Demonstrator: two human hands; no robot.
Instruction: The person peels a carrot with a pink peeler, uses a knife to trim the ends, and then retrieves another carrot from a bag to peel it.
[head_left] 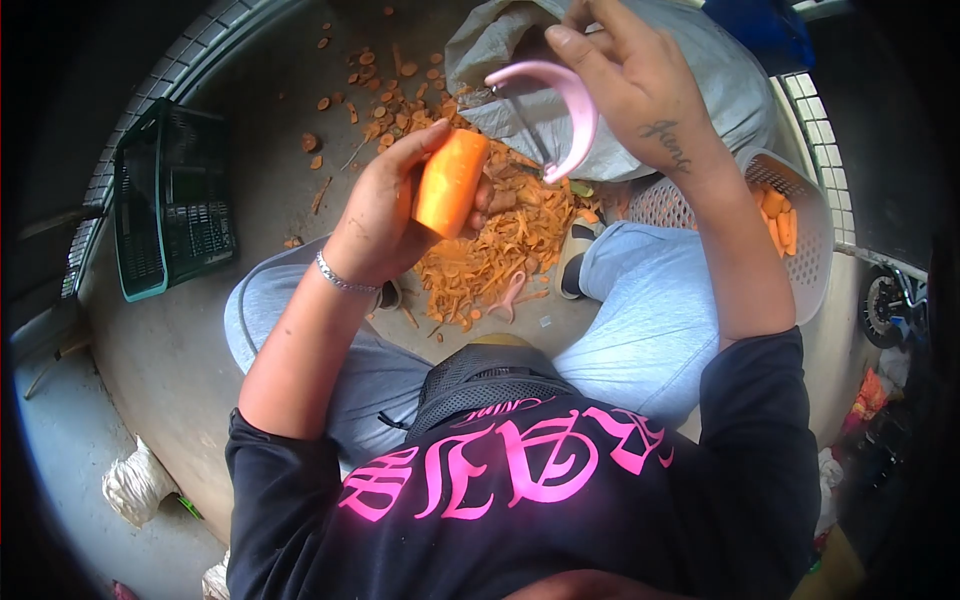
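Note:
In my left hand (pixel 385 205) is a thick, peeled carrot (pixel 452 183), bright orange and tilted, with the fingers wrapped round its far side. My right hand (pixel 640 85) is raised at the upper right and grips a pink peeler (pixel 580 118). The peeler's metal blade faces the carrot, and a gap separates the two. Beneath both hands, a heap of carrot peelings (pixel 520 235) covers the floor between my legs. A second pink peeler (pixel 508 298) lies at the near edge of the heap.
A pale sack (pixel 690 50) lies behind my right hand. Peeled carrots sit in a white perforated basket (pixel 815 220) at the right. A dark green crate (pixel 172 200) stands at the left. Carrot end slices (pixel 365 75) are scattered on the floor beyond the heap.

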